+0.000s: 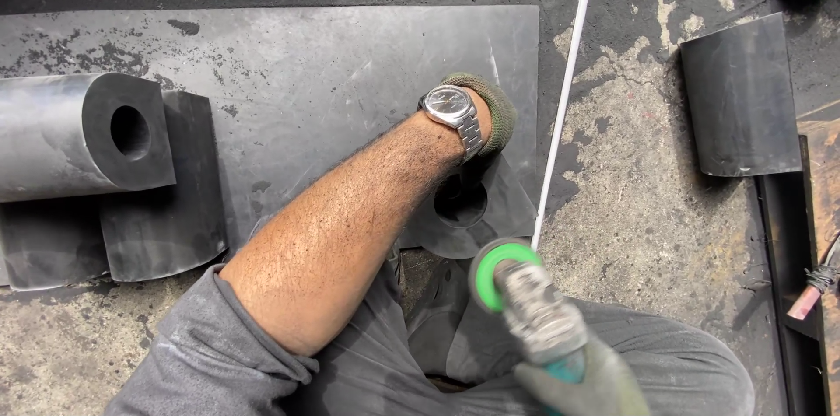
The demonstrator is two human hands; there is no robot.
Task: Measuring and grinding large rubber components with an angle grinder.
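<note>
A dark rubber block with a round hole (461, 202) lies at the centre of the frame, its hole facing up, resting on the lower right part of a large grey rubber sheet (306, 75) spread over the floor. The left hand (492, 110), in a green knitted glove with a metal wristwatch (452, 110) at the wrist, reaches from the lower left across the sheet and presses down on the far side of that block; the fingers are hidden behind the wrist, so whether they curl round the edge or lie flat cannot be told. Just below and right of the block, the right hand (582, 385), in a grey-green glove, is clenched around the body of an angle grinder (525, 293), whose green-rimmed disc end (500, 265) hovers close to the block's near edge; contact cannot be made out.

A thin white rod (564, 92) runs from the top of the frame down to the block's right side, lying on the stained concrete floor (639, 206). At the left edge a thick grey rubber cylinder with a bore (83, 132) lies on its side atop flat dark rubber pieces (162, 206). At the upper right another dark curved rubber piece (739, 97) sits on the floor, well apart from both hands. The person's grey trousers (682, 363) fill the bottom of the frame
</note>
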